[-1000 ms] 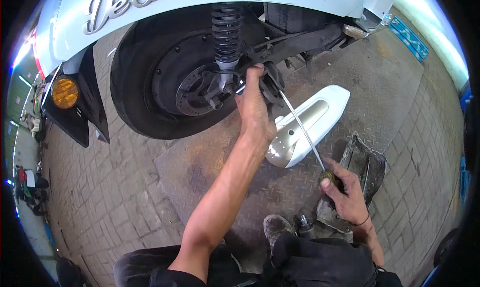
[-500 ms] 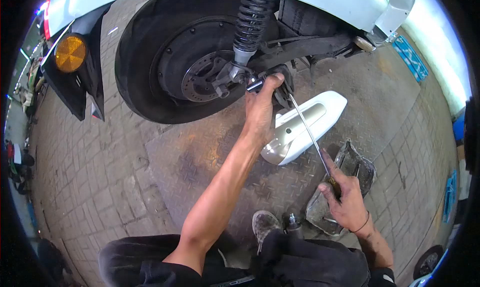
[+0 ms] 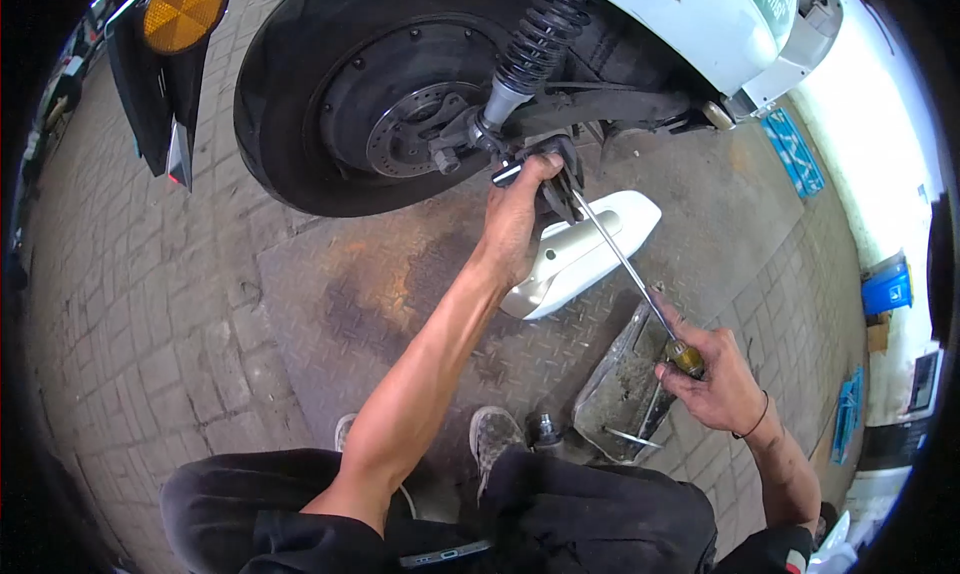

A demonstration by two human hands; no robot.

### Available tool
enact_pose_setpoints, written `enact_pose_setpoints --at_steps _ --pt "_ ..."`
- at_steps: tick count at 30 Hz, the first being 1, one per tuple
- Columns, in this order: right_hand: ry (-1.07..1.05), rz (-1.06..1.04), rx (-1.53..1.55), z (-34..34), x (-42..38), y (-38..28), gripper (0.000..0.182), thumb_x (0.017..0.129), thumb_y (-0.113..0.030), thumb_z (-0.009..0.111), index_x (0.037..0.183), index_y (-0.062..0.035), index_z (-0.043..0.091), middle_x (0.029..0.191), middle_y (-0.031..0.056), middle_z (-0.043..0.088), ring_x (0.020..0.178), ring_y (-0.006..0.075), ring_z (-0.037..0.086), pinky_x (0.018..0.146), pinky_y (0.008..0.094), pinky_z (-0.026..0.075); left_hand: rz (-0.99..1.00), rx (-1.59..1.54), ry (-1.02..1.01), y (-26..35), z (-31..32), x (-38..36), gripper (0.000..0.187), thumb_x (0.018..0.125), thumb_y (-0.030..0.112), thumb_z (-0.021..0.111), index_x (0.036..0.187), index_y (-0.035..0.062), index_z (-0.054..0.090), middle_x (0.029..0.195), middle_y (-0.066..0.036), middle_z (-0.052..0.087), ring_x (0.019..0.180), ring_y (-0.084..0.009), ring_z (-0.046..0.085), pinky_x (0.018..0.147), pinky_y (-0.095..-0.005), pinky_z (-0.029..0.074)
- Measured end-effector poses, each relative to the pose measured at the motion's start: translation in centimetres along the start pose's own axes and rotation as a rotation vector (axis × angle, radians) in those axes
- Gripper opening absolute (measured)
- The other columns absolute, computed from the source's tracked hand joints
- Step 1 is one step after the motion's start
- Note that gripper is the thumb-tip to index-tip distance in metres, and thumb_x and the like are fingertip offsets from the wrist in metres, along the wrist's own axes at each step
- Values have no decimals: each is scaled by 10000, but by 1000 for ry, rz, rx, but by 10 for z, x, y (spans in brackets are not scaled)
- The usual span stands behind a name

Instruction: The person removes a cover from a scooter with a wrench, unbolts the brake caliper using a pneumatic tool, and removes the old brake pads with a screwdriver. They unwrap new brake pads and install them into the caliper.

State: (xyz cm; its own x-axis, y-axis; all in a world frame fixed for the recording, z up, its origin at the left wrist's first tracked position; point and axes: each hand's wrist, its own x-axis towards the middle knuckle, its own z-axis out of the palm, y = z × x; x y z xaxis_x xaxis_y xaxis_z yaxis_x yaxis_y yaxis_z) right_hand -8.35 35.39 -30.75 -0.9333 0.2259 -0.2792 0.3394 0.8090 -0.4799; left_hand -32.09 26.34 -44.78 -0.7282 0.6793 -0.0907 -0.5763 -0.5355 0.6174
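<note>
One black caliper-like part (image 3: 566,152) rests in the left hand (image 3: 513,219), just below the foot of one coil-sprung shock absorber (image 3: 543,42) and beside one wheel (image 3: 290,99) with its single brake disc (image 3: 392,142). The left grip is closed around the part. The right hand (image 3: 722,379) has its grip wrapped on the yellowish handle of one screwdriver (image 3: 632,270), its shaft running up to the part, where the tip is hidden. Under the shaft, one white-and-silver panel (image 3: 572,272) lies on a patterned metal plate (image 3: 345,309). One grimy tray-like cover (image 3: 615,379) lies near the right hand, and two shoes (image 3: 495,436) show below. One orange reflector (image 3: 185,12) hangs at upper left; two blue lattice pieces (image 3: 795,154) and one blue bin (image 3: 887,288) stand along the right.
</note>
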Motion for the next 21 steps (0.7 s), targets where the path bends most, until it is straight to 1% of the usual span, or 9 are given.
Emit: enact_pose_setpoints --at_steps 3,5,11,13,14,17,18,20,21 --pt "-40 20 0 -7 -2 -6 745 821 21 663 1529 -39 440 1237 313 615 1099 517 565 962 412 507 -36 36 -24 -2 -6 1 394 932 362 640 1171 49 621 1033 -58 655 960 -183 609 886 -393 503" --pt "-59 45 -12 -12 -1 -11 745 822 18 667 1529 -38 438 1302 304 601 1171 513 532 996 424 496 -30 21 -27 -2 -6 0 384 934 359 640 1165 52 624 1034 -58 655 963 -184 610 878 -393 508" --pt "-117 72 -29 -24 0 -8 720 832 -3 687 1515 -49 465 1044 321 629 966 507 626 858 424 517 -58 -11 -26 2 -7 0 354 937 353 641 1131 57 636 1003 -64 659 913 -180 623 833 -387 530" --pt "-114 19 -4 -26 -1 -5 684 852 -20 721 1490 19 477 1053 303 646 783 265 582 878 345 506 -82 -10 -25 0 -8 0 349 936 353 644 1123 58 638 992 -67 662 887 -177 629 821 -384 534" --pt "-112 20 -11 -25 -2 -9 684 852 -20 721 1490 19 477 1053 303 646 783 265 582 878 345 506 -57 -26 -11 -1 -7 1 348 931 349 652 1118 56 639 976 -64 666 863 -172 631 812 -376 534" --pt "-43 132 -60 0 -10 -23 698 862 -31 725 1506 6 459 1127 292 662 834 281 636 907 344 508 7 -65 67 -7 1 3 346 920 340 671 1112 52 643 954 -56 674 837 -165 635 793 -358 529" --pt "67 74 -30 20 -13 -20 709 867 -35 717 1522 -38 446 1076 309 641 827 399 603 829 377 517 38 -87 136 -9 5 3 345 914 334 681 1109 52 646 949 -51 678 835 -163 637 784 -349 523" --pt "179 14 -7 45 -9 -18 723 873 -40 710 1539 -82 433 1024 326 619 819 517 569 750 409 525 65 -158 156 -7 12 4 299 890 306 716 1059 64 670 903 -34 675 805 -146 631 710 -337 518" --pt "226 27 17 54 -7 -19 737 874 -33 709 1549 -91 418 1087 328 621 876 521 584 768 406 532 90 -224 185 -8 14 3 253 866 277 751 1009 76 695 856 -16 671 774 -129 624 636 -325 512"
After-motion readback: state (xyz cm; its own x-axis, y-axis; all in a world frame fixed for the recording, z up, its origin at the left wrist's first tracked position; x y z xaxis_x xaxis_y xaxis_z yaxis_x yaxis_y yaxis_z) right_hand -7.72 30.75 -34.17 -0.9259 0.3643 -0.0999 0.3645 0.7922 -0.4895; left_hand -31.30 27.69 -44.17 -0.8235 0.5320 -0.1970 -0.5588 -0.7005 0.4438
